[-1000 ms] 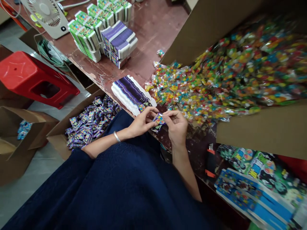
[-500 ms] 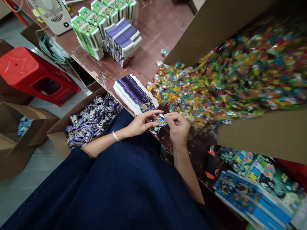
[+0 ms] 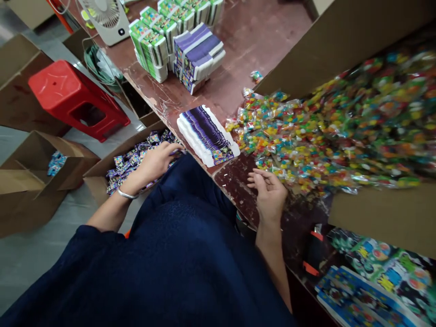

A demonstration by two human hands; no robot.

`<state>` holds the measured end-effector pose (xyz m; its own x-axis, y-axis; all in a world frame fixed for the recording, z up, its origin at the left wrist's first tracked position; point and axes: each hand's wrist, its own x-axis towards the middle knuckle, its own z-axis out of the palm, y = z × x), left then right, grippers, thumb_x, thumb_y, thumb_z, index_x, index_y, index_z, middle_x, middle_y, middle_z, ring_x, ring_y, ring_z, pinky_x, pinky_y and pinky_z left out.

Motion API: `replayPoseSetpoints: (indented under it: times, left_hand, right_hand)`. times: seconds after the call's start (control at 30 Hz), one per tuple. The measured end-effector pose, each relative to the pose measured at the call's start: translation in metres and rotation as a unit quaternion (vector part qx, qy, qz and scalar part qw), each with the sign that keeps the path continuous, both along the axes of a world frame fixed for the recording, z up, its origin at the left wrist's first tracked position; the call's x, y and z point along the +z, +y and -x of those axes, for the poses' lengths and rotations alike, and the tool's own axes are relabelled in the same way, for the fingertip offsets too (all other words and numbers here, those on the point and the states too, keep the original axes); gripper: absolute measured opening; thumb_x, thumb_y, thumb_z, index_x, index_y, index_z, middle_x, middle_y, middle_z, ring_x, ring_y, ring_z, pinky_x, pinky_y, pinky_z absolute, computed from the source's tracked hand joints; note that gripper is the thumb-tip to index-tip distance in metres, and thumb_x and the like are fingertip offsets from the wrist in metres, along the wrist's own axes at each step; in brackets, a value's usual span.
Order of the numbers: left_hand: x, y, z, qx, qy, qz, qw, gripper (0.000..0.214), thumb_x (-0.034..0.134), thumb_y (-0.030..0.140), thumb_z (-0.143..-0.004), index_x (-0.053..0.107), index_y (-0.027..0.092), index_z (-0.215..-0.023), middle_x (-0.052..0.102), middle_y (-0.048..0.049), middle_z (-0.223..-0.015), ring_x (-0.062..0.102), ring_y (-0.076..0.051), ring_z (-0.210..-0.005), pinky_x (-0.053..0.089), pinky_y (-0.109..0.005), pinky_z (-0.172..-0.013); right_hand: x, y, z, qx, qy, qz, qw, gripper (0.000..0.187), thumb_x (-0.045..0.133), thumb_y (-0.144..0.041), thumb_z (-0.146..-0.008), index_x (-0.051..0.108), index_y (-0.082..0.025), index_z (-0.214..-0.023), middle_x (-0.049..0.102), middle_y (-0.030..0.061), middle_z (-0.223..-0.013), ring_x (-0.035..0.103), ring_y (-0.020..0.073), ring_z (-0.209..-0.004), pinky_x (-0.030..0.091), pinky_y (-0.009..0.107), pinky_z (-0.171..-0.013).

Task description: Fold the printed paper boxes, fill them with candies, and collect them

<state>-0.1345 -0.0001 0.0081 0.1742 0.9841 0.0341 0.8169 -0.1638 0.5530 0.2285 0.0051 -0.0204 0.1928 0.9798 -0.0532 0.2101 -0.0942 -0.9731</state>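
My left hand (image 3: pixel 158 161), with a bangle at the wrist, reaches over the near edge of a carton (image 3: pixel 95 181) of small purple candy boxes (image 3: pixel 124 168). Its fingers are curled, and a sliver of a purple candy box shows at the fingertips, mostly hidden. Above the brown table, my right hand (image 3: pixel 270 193) holds nothing, its fingers loosely bent and apart. Left of that hand lies a fanned row of flat purple box blanks (image 3: pixel 207 134). Beyond its fingertips spreads a heap of clear-wrapped colourful candies (image 3: pixel 293 141).
Banded green box stacks (image 3: pixel 150 45) and a banded purple stack (image 3: pixel 197 54) stand at the back, near a white fan (image 3: pixel 107 20). A red stool (image 3: pixel 78 100) and another carton (image 3: pixel 44 181) are at left. A black-orange tool (image 3: pixel 314 252) and printed sheets (image 3: pixel 361 290) lie at right.
My left hand has left the table edge and moved left over the carton, taking the purple candy box. My right hand has let go of that box. The view has shifted.
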Motion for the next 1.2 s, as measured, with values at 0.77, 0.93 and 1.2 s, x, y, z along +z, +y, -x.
replayPoseSetpoints:
  times: [0.77,0.93,1.2]
  left_hand:
    - [-0.041,0.051,-0.112,-0.07,-0.007,-0.06,0.996,0.059,0.079,0.02,-0.083,0.06,0.016,-0.139,0.046,-0.0225,-0.161,0.029,-0.042,-0.161,0.016,-0.069,-0.131]
    - [-0.005,0.046,-0.114,-0.12,-0.241,0.045,0.962,0.025,0.071,0.041,-0.095,0.068,0.017,-0.099,0.074,-0.0095,-0.103,0.07,-0.025,-0.103,0.053,-0.052,-0.107]
    - [-0.002,0.048,-0.121,-0.218,-0.56,0.421,0.679,0.037,0.087,0.031,-0.079,0.07,0.02,-0.111,0.076,-0.0087,-0.109,0.074,-0.017,-0.093,0.06,-0.032,-0.086]
  right_hand:
    - [-0.028,0.063,0.037,0.04,-0.122,-0.033,0.991,0.027,0.076,-0.045,-0.08,0.07,-0.019,-0.086,0.066,0.0028,-0.087,0.059,0.0145,-0.068,0.056,0.032,-0.069]
    - [0.022,0.04,0.028,0.051,-0.134,-0.128,0.981,0.012,0.078,-0.033,-0.083,0.074,-0.022,-0.08,0.063,0.0023,-0.086,0.059,0.0171,-0.077,0.051,0.031,-0.068]
    - [0.061,0.005,0.016,0.122,-0.157,-0.133,0.971,0.002,0.079,-0.028,-0.085,0.079,-0.027,-0.084,0.055,-0.0027,-0.071,0.051,0.0146,-0.065,0.043,0.03,-0.063]
